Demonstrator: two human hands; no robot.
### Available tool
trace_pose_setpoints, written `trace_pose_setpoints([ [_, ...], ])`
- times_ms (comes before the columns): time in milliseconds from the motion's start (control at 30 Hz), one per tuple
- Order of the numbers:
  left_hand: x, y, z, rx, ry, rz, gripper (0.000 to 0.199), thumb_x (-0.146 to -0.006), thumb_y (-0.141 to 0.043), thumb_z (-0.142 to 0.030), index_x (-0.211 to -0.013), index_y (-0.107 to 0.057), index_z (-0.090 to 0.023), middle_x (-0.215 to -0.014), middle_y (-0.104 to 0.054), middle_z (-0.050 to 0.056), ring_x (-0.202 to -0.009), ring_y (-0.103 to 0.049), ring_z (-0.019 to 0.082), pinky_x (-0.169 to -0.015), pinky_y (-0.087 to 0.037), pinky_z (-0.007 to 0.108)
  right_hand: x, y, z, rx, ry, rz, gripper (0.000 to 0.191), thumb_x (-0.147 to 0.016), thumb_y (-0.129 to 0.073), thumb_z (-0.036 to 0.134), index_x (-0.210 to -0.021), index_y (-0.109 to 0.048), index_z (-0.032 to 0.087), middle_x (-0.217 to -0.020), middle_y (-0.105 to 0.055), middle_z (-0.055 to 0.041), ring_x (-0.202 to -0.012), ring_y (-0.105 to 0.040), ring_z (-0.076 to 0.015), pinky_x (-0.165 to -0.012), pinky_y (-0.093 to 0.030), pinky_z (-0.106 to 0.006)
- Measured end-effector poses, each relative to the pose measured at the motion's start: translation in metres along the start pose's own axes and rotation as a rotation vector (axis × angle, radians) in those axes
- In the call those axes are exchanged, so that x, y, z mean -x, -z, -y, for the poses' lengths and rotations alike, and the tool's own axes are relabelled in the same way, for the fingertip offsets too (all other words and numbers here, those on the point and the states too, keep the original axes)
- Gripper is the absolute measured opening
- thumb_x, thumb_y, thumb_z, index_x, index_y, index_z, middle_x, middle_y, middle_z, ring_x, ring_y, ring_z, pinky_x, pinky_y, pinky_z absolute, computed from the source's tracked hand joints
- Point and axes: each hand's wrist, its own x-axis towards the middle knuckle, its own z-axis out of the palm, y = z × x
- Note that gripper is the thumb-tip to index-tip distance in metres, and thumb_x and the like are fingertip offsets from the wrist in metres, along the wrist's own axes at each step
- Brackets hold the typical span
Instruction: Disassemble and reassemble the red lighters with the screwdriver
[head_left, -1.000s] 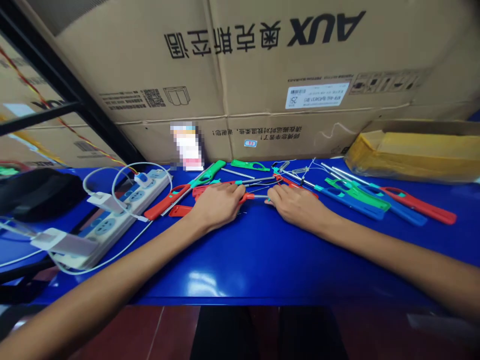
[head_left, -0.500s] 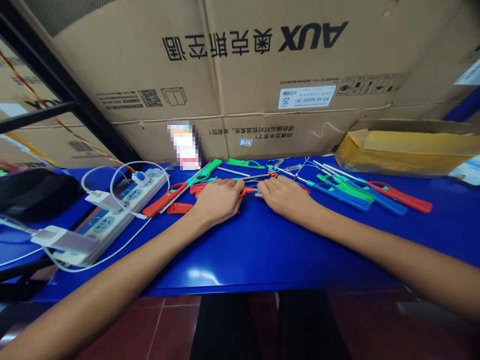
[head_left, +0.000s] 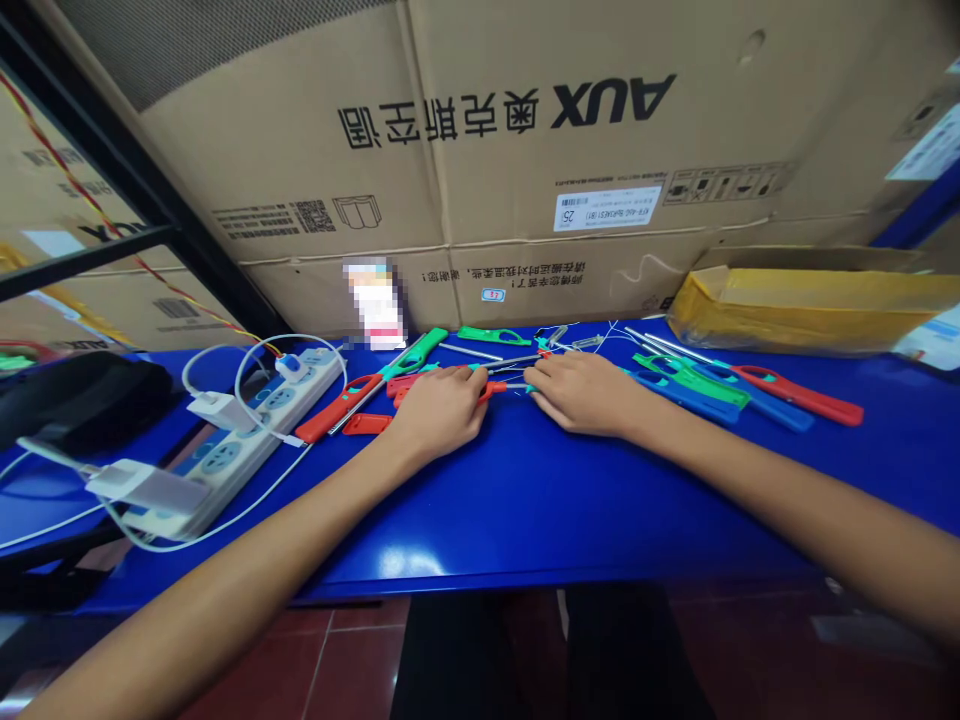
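My left hand (head_left: 444, 408) is closed around a red lighter (head_left: 491, 391), whose front end and trigger ring stick out toward the right. My right hand (head_left: 574, 388) has its fingers bent together near the lighter's metal tube; what they pinch is mostly hidden, with a bit of green at the fingertips. Red and green lighter pieces and metal rods lie behind both hands. A red lighter (head_left: 341, 408) and a green one (head_left: 425, 348) lie to the left. Blue lighters (head_left: 694, 396), a green casing and another red lighter (head_left: 806, 395) lie to the right.
A white power strip (head_left: 247, 440) with plugs and cables lies at the left of the blue table (head_left: 480, 520). A phone (head_left: 377, 305) leans on the large cardboard box (head_left: 465, 180). A yellow-taped carton (head_left: 810, 305) stands at the back right, and a black bag (head_left: 90, 400) at the far left.
The view has tilted and shifted slightly. My right hand has moved a little to the right, away from my left hand, and more of the metal tube shows between them.
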Motion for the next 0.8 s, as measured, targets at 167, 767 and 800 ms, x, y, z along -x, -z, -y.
trace_pose_setpoints([
  [167,0.001,0.004,0.003,0.004,0.029,0.041,0.024,-0.105,-0.049,-0.026,-0.111,-0.067,-0.013,-0.102,-0.076,0.016,-0.096,-0.073,0.033,-0.083,-0.052,0.043,0.008,0.006,-0.022,-0.003,-0.011,0.088,0.029,-0.109,-0.044,0.027,-0.110,-0.071,0.016,-0.100,-0.078,-0.0150,-0.080,-0.070,-0.0263,-0.075,-0.046,-0.039],
  [767,0.002,0.004,0.019,0.300,-0.173,-0.038,0.024,-0.098,-0.067,-0.027,-0.119,-0.063,-0.016,-0.116,-0.071,0.013,-0.110,-0.067,0.029,-0.094,-0.053,0.038,-0.002,-0.013,0.000,-0.292,-0.149,0.015,0.031,-0.115,-0.039,0.034,-0.114,-0.066,0.019,-0.108,-0.077,-0.0119,-0.085,-0.070,-0.0246,-0.066,-0.042,-0.036],
  [800,0.003,0.005,0.026,0.346,-0.189,-0.029,0.029,-0.098,-0.069,-0.031,-0.123,-0.063,-0.017,-0.119,-0.071,0.011,-0.112,-0.067,0.028,-0.097,-0.052,0.037,0.000,-0.012,-0.006,-0.301,-0.148,0.025,0.032,-0.115,-0.038,0.034,-0.114,-0.066,0.019,-0.106,-0.077,-0.0113,-0.084,-0.069,-0.0239,-0.066,-0.041,-0.036],
])
